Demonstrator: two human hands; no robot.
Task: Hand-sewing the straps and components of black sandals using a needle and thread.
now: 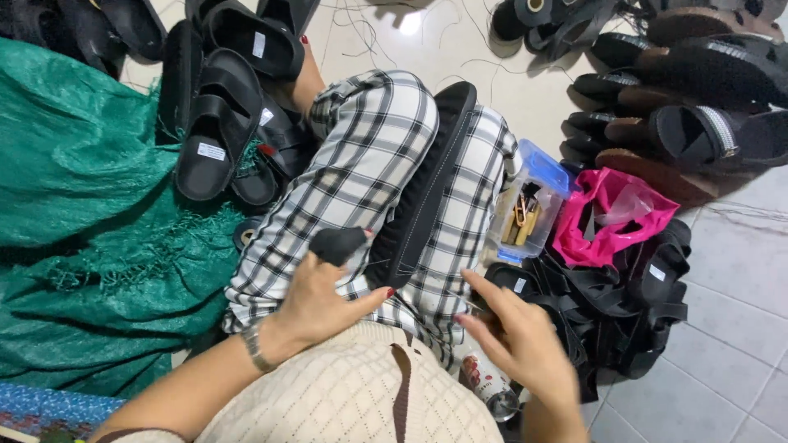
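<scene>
Head view — left hand [316, 299] grasps one black sandal [423, 189] on the lap; right hand [521, 336] released — fingers spread.

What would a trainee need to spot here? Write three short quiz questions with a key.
1. True or false: the left hand grips a black sandal lying along the checked trousers.
2. Beside the right knee, the clear box has a lid of which colour: A red, B blue, C green?
3. What bright thing lies right of that box?

Key: 1 true. 2 B. 3 a pink bag.
</scene>
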